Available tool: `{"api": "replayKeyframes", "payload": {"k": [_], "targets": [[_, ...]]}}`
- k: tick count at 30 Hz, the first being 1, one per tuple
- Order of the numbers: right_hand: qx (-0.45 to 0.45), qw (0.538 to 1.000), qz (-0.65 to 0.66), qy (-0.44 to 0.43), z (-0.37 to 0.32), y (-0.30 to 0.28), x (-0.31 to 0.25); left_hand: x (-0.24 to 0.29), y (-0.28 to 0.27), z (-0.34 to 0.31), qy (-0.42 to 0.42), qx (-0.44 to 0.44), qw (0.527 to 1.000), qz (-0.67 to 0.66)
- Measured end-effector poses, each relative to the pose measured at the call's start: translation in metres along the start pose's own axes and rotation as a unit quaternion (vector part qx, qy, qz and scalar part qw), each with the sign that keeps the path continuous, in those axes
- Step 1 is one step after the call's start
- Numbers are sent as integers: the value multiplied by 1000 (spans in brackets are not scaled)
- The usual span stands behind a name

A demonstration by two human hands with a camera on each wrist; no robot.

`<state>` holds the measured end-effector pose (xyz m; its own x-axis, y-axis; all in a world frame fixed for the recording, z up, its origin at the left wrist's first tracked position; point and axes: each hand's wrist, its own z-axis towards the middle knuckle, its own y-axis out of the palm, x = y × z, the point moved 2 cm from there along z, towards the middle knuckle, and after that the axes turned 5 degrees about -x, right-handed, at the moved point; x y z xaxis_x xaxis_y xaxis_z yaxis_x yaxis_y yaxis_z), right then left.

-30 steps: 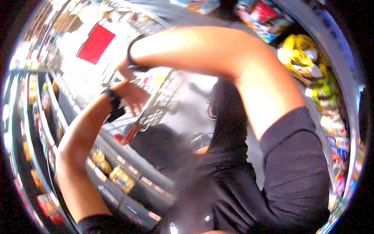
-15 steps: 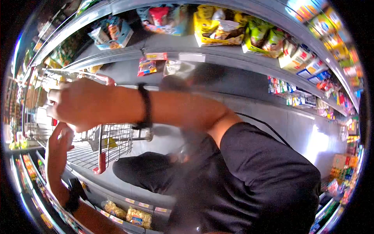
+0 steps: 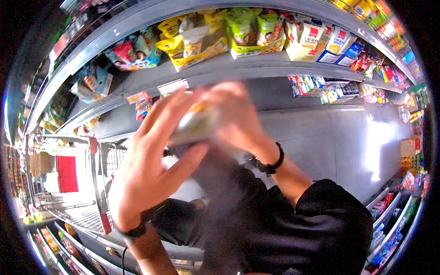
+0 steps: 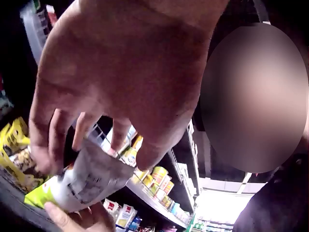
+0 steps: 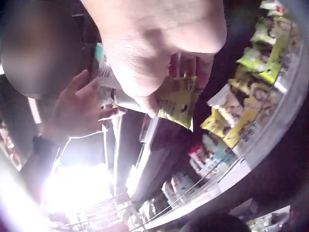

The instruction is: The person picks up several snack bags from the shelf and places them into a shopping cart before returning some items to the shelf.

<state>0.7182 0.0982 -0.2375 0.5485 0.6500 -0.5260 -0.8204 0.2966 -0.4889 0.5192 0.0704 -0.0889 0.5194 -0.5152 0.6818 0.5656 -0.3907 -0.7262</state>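
Right hand (image 3: 236,117) and left hand (image 3: 153,160) moved from above cart (image 3: 78,204) to frame center. Right fingers pinch green-white packet (image 4: 89,181) there; left fingers spread at its other end, contact unclear.

Grey shelves (image 3: 256,72) flank a shiny floor (image 3: 316,142).

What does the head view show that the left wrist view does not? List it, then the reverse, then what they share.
Only the head view: the cart with its red panel, and the black bands on both wrists.

Only the left wrist view: the green end and dark printing of the packet, clear enough to make out; the head view blurs them.

Both: the left hand and right hand on the packet, and yellow bags on a shelf.
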Motion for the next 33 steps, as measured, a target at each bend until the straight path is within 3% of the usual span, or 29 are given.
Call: {"api": "replayKeyframes", "payload": {"k": [3, 5, 7, 8, 9, 11, 13, 14, 17, 20, 21, 23, 24, 25, 26, 29, 33], "targets": [[89, 985, -13, 150, 2, -38, 54, -13, 44, 73, 33, 100, 992, -71], [179, 970, -127, 106, 11, -57, 94, -29, 76, 121, 79, 125, 988, -55], [252, 949, -153, 113, 22, -65, 130, -42, 108, 164, 103, 143, 982, -76], [283, 940, -109, 155, 34, -68, 131, -44, 119, 180, 113, 157, 980, -50], [305, 941, -81, 120, 42, -67, 149, -48, 129, 196, 126, 171, 976, -55], [295, 939, -132, 114, 54, -65, 176, -54, 142, 221, 143, 166, 973, -67], [214, 960, -159, 85, 68, -67, 194, -69, 155, 243, 158, 200, 965, -63], [189, 955, -196, 114, 68, -65, 209, -76, 160, 248, 165, 217, 960, -62], [104, 931, -300, 178, 62, -56, 231, -91, 165, 253, 98, 156, 978, -96], [24, 920, -310, 238, 59, -53, 227, -100, 167, 246, 112, 154, 977, -95], [28, 921, -301, 245, 60, -54, 223, -102, 166, 241, 116, 156, 977, -88], [105, 938, -280, 177, 57, -48, 218, -105, 164, 220, 117, 173, 974, -83], [87, 945, -251, 192, 58, -49, 203, -107, 160, 207, 117, 179, 974, -70], [135, 935, -300, 135, 55, -44, 197, -110, 154, 191, 113, 187, 974, -52], [150, 934, -278, 165, 52, -40, 185, -108, 147, 171, 89, 199, 975, -35], [176, 947, -243, 118, 37, -24, 128, -102, 111, 95, 29, 225, 974, -7], [81, 983, -163, 27, 22, 43, 61, -106, 55, -29, -59, 325, 940, 83]]}}
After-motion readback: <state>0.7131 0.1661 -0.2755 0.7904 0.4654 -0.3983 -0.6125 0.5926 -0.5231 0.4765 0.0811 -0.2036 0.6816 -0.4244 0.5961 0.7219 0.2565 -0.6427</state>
